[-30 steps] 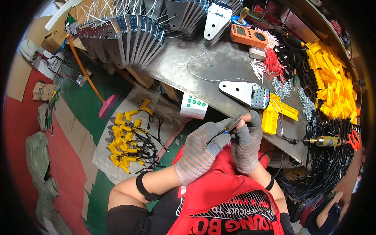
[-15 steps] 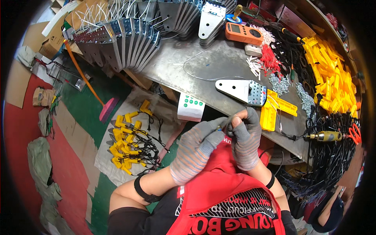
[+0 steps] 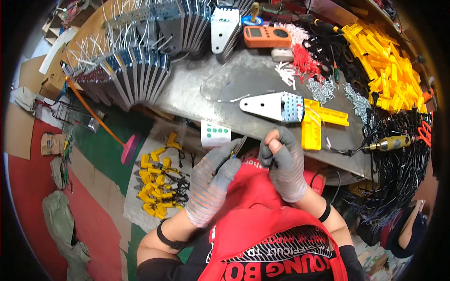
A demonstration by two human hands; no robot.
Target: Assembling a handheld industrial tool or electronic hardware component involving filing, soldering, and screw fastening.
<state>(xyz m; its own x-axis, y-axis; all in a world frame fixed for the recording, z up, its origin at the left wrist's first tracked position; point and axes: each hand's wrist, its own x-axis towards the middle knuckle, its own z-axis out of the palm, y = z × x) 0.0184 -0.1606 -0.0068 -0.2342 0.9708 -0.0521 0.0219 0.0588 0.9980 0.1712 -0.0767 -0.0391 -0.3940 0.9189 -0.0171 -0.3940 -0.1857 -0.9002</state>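
Observation:
Both hands wear thin grey striped gloves and are raised in front of the red apron, near the table's front edge. Between the thumb and fingers of my left hand [image 3: 209,180] is a slim, pointed metal tool [image 3: 240,146], with a bit of blue and yellow at its lower end. My right hand [image 3: 288,166] is closed, thumb pressed to the curled fingers; whatever it may hold is hidden. Just beyond lies a white tapered metal plate [image 3: 262,104] with a perforated end, its thin wire trailing left. That end meets a yellow plastic handle shell [image 3: 311,129].
Stacked metal plates with white wires [image 3: 136,77] fill the table's far left. An orange meter [image 3: 266,37], screws [image 3: 321,89], red sleeves [image 3: 305,63], yellow shells [image 3: 386,70] and a gold-coloured power screwdriver [image 3: 390,143] lie right. Finished-looking yellow-handled pieces [image 3: 157,182] rest on a floor sheet.
My hands have drawn apart; the left has moved left with the slim metal tool, now showing more clearly. The view has shifted slightly. The plate and yellow shell lie as before.

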